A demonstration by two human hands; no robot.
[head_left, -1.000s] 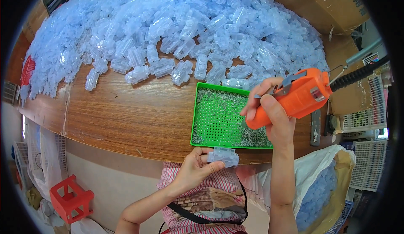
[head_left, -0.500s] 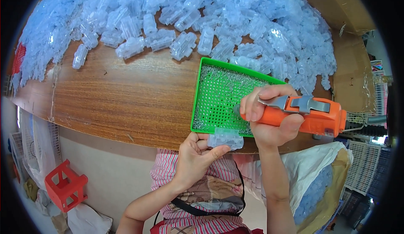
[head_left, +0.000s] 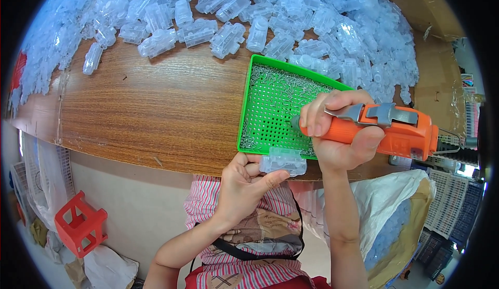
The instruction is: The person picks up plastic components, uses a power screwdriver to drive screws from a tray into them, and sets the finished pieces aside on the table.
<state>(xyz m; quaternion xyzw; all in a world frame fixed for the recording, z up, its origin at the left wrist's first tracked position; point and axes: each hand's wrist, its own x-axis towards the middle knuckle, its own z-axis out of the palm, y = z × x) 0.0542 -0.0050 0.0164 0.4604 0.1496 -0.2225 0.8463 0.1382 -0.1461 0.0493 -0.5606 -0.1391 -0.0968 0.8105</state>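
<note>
My left hand (head_left: 244, 182) pinches a clear plastic casing (head_left: 283, 162) between thumb and fingers, at the near rim of a green perforated tray (head_left: 242, 128). Small silver screws (head_left: 280, 89) lie in the tray, thickest toward its far side and left edge. My right hand (head_left: 340, 133) is wrapped around an orange power screwdriver (head_left: 395, 133), held level over the tray's right part. Its grey nose points left, above the tray's holes. A metal lever runs along its upper side. Whether a screw sits on its tip is too small to tell.
A large heap of clear plastic casings (head_left: 291, 8) covers the far side of the wooden table (head_left: 156, 107). Cardboard (head_left: 439, 86) walls the right side. Below the table stand a red stool (head_left: 82, 224) at left and a white-lined sack (head_left: 374, 200) of clear parts at right.
The tray and table sit slightly higher in view. The screwdriver and my right hand have shifted a little right and up. My left hand still holds the casing.
</note>
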